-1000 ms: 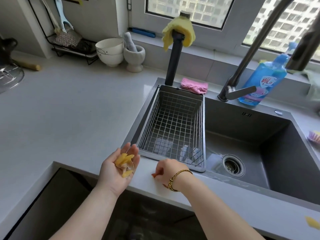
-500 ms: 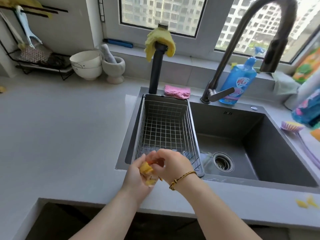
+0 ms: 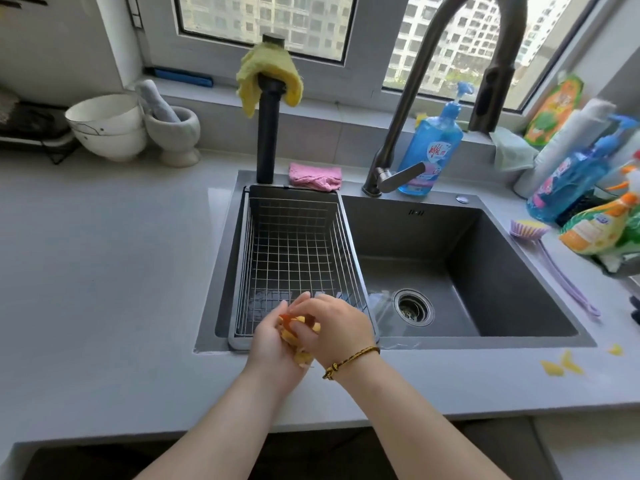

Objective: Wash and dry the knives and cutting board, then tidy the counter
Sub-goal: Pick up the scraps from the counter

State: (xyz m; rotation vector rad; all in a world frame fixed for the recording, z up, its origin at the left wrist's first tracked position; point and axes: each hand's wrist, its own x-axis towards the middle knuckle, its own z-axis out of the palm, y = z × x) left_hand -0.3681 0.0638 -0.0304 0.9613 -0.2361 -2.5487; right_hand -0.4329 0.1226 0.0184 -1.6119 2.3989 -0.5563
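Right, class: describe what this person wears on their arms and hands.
No sleeves or gloves show: the left hand and right hand are bare, as are both forearms. The right wrist wears a thin braided cord bracelet, dark and gold, tied with a knot. No rings or watch are visible.

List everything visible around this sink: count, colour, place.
yellow food scraps: handful in left hand; few more on counter, right
wire mesh basket: one, silver, left in dark sink
curved grey faucet: one, behind sink
yellow cloth: one, on black post
pink cloth: one, behind basket
plastic cleaning bottles: one blue beside faucet, several more far right
white ceramic bowls: stacked, far left
stone mortar and pestle: one, beside bowls
purple long-handled brush: one, right of sink
hands: left hand cupped, right hand over scraps
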